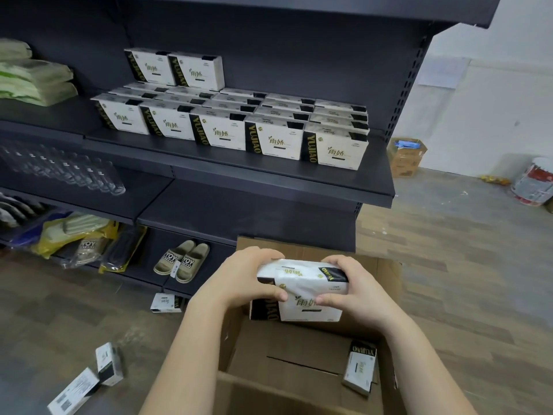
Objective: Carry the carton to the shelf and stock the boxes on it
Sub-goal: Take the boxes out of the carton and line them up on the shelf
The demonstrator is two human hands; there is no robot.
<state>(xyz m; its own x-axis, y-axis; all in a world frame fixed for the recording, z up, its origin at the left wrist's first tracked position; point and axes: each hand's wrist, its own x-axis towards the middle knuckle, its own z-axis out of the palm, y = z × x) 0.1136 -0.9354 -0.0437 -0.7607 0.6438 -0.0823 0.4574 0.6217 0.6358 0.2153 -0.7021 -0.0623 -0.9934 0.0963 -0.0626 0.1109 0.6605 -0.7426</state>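
Both hands make the grip: the left hand (pixel 242 277) and the right hand (pixel 356 283) each curl around one end of a white box of tissues (pixel 302 292) with a black band and gold lettering, thumbs on its near face and fingers over the top. It may be two boxes stacked together; the wrapping makes that hard to tell. It hangs just above the far end of an open brown carton (pixel 254 387), which sits on the wooden floor, close to the viewer and right in front of a dark metal shelf (pixel 269 178). Inside the carton, one more box (pixel 360 366) leans against the right wall, and the rest of its bottom shows bare cardboard. On the shelf, farther away and to the left of the hands, matching stocked boxes (pixel 227 127) stand in tidy rows several deep, with two more set on top at the far left. Three loose boxes (pixel 109 363) lie on the floor left of the carton. Slippers (pixel 182 260) sit on the lowest shelf. Carrying looks finished and stocking well along, with the carton nearly emptied. The next move likely calls for lifting the box up to the shelf and setting it upright, label forward, on the upper layer beside those two, since the lower layer looks full.
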